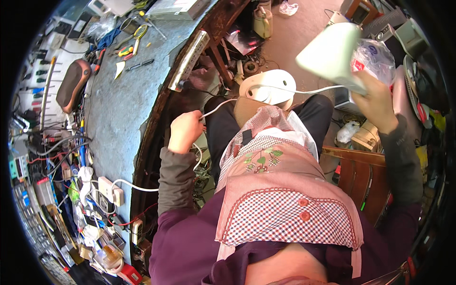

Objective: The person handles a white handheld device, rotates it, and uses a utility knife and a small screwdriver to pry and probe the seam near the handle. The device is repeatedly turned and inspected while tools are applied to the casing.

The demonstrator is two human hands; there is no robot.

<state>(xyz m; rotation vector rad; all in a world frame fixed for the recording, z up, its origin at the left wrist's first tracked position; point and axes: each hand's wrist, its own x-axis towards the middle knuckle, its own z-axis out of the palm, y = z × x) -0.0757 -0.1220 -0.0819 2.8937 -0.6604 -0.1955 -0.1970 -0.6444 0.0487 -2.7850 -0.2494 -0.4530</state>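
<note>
Pink apron cloth [285, 164] with a checked panel lies nearest, draped over the lap and running down between two dark trouser legs [316, 114]. Beyond it, the hands are well apart. The right hand [375, 99] is clamped on the narrow end of a pale tapered housing [330, 50], raised out past the right knee, and the left hand [185, 130] is curled around a white cord [313, 90] beside the tabletop [118, 99]. Between them the cord crosses a white oval plate [273, 78] with slots; whether it threads through the plate or only lies over it, I cannot tell.

What looks likeliest to go wrong is strain on the cord: pulling the hands farther apart could tug it where it enters the housing, or drag the plate off its perch between the knees. The housing hangs from a one-handed hold at one end, so a slip could drop it onto the floor clutter, near the clear plastic bag [375, 54]. Slack below the left hand could snag among the tangled cables [204, 178]. Another white lead [142, 189] runs from a socket block [111, 190] over the tabletop's edge; should it be the same cord, the housing could be live, but the join is hidden.
</note>
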